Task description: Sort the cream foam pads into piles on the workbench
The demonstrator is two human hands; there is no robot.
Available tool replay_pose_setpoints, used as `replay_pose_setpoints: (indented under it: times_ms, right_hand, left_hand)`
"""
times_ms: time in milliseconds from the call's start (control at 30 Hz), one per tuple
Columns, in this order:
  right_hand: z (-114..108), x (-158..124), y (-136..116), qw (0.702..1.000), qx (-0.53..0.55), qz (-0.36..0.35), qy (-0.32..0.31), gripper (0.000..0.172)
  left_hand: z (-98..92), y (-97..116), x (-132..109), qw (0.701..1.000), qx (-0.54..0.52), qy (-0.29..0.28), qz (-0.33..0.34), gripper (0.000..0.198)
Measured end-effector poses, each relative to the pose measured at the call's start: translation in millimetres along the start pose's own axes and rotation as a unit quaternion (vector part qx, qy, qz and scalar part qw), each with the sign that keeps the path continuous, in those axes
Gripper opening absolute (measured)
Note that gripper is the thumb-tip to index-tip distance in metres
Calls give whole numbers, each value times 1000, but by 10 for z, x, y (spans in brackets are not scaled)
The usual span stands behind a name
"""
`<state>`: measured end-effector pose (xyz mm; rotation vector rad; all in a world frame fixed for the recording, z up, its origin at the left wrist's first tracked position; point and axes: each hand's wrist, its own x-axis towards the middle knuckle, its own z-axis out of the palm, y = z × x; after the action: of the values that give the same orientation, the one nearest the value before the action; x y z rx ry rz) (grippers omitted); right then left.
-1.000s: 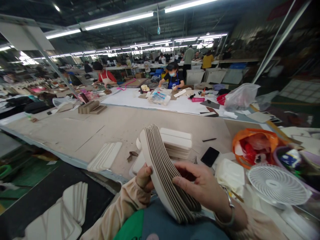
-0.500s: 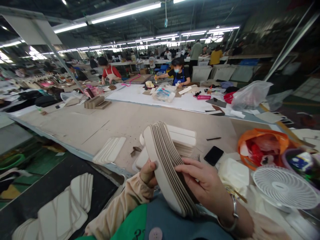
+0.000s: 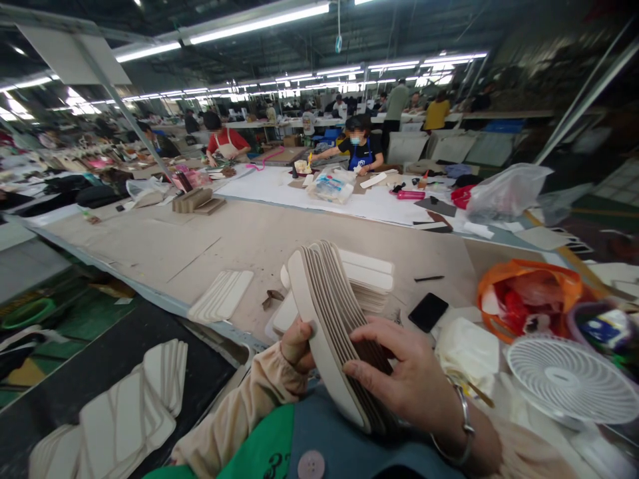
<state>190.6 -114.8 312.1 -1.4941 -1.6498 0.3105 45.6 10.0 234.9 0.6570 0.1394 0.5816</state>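
Observation:
My left hand (image 3: 296, 342) grips a thick stack of cream, round-ended flat panels (image 3: 323, 336), its thumb on the front panel. The stack stands tilted, its layers slightly fanned, the lower end against my apron. My right hand (image 3: 412, 372) is at the stack's right side, fingers and thumb bent against the panel edges; some fingertips are hidden. Just behind, a pile of similar panels (image 3: 369, 273) lies on the table. To the left, a smaller fanned row of panels (image 3: 222, 296) rests near the table edge.
More panels (image 3: 127, 406) lie spread on a black surface at lower left. On the right are a phone (image 3: 428, 311), an orange bag (image 3: 529, 273), and a white fan (image 3: 564, 379). A small metal piece (image 3: 272, 299) lies by the stack. Co-workers sit across the table.
My right thumb has moved out onto the panel edges, lower down and apart from the fingers. The left hand keeps its hold on the stack. The view has shifted slightly.

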Motion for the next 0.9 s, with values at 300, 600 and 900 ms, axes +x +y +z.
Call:
replay_pose_setpoints:
  times_ms: [300, 600, 900]
  right_hand:
    - [3, 52, 35, 1000, 17, 13, -11, 15]
    - [52, 22, 309, 994, -19, 99, -46, 55]
    - [309, -329, 1122, 950, -86, 285, -95, 90]
  left_hand:
    - [6, -7, 41, 999, -21, -41, 14, 57]
    - [37, -133, 192, 996, -26, 90, -9, 55]
    - [-78, -723, 451, 992, -23, 120, 7, 68]
